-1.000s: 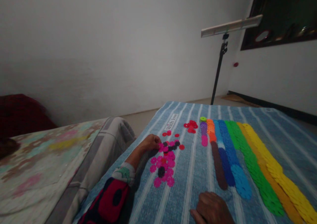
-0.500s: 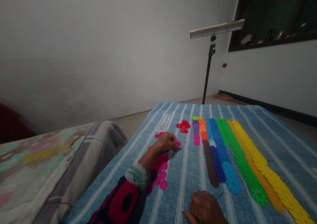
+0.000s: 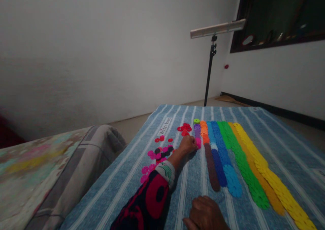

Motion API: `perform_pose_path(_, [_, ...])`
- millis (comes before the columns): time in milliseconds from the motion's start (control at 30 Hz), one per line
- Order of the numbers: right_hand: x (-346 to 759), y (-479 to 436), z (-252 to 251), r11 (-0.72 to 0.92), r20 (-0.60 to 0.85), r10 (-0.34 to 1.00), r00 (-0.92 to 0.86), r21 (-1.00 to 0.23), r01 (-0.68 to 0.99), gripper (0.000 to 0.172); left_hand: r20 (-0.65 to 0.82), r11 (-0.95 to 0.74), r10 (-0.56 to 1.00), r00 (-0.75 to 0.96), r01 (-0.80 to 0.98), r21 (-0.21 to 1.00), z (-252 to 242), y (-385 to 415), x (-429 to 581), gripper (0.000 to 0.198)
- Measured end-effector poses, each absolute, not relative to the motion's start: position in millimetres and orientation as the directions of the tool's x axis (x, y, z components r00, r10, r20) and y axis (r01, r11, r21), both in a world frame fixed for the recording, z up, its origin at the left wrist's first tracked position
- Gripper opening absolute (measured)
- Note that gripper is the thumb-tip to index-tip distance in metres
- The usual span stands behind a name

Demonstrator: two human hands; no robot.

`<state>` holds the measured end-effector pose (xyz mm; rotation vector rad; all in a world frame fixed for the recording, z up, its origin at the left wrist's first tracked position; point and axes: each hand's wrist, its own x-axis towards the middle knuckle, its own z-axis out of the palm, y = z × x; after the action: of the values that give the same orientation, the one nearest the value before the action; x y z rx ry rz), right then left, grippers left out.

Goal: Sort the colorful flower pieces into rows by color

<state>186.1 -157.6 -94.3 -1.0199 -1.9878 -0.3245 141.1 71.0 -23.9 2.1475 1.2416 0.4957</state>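
Observation:
My left hand (image 3: 190,144) is closed, its fingertips pinching a pink notched plastic disc (image 3: 198,143) at the near end of a short row, below the purple discs (image 3: 197,130). A lime green disc (image 3: 196,121) tops that row. Just beyond my left hand is a small cluster of red discs (image 3: 185,128). Loose pink discs (image 3: 149,169) and black discs (image 3: 165,151) lie scattered left of my forearm, partly covered by the sleeve. My right hand (image 3: 206,213) rests curled on the striped cloth at the bottom, thumb out to the left; its palm side is hidden.
Overlapping rows of orange (image 3: 203,131), brown (image 3: 212,169), blue (image 3: 220,145), green (image 3: 243,165) and yellow discs (image 3: 266,172) run along the cloth (image 3: 175,203) on the right. A patterned bed cover (image 3: 38,162) lies left. A lamp stand (image 3: 209,70) stands beyond the far edge.
My left hand has moved right with a pink disc, from beside the loose pile to the end of the purple and pink row. The scattered discs are more exposed. My right hand stays put.

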Motion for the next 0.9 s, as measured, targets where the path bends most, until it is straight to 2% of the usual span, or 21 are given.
perform_pose_path(200, [186, -160, -85, 0.653, 0.81, 0.524, -0.263, -0.184, 0.735, 0.055, 0.149, -0.469, 0.86, 0.488, 0.642, 0.607, -28, 67, 137, 0.006])
perform_pose_path(433, [184, -161, -73, 0.639, 0.826, 0.522, -0.214, -0.212, 0.739, 0.063, 0.133, -0.406, 0.899, 0.417, 0.682, 0.609, -34, 55, 138, 0.006])
perform_pose_path(900, [187, -167, -67, 0.64, 0.808, 0.534, -0.248, -0.195, 0.743, 0.061, 0.185, -0.431, 0.896, 0.403, 0.694, 0.577, -40, 40, 145, 0.012])
